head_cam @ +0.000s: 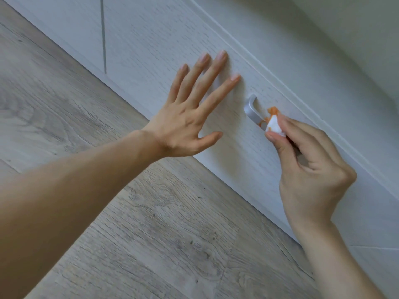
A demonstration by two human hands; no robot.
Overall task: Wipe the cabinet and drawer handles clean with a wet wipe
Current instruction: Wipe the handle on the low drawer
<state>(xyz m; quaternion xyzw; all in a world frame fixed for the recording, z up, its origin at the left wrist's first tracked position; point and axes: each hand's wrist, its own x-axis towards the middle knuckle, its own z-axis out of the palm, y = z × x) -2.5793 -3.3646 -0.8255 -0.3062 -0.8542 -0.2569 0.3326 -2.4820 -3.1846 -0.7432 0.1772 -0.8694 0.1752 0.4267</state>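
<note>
One view, from the head camera, covers the whole work area. A wet wipe (pixel 274 125), folded into a small white wad with orange soiling on its exposed edge, is pinched between the thumb and forefingers of the right hand (pixel 311 167) and pressed against the lower part of a silver drawer handle (pixel 253 111). The right-hand fingers (pixel 302 130) are closed tightly on the wad; only its tip protrudes. The wipe appears soft, light and compliant, so it should conform to the handle's curved bar, but a damp wad can slip, and a firm pinch close to the working tip gives the best control. The handle appears rigid, smooth metal, fixed at its ends; orange residue remains on it and on the drawer front (pixel 164 39) just beside it, indicating wiping is incomplete. The left hand (pixel 190 119) lies flat and open on the drawer front beside the handle, fingers spread, holding nothing, probably bracing the drawer. The drawer front is pale wood-grain laminate, likely easy to wipe. Below it, grey wood-effect floor (pixel 151 234) runs along the cabinet base. No counter is in view.
</note>
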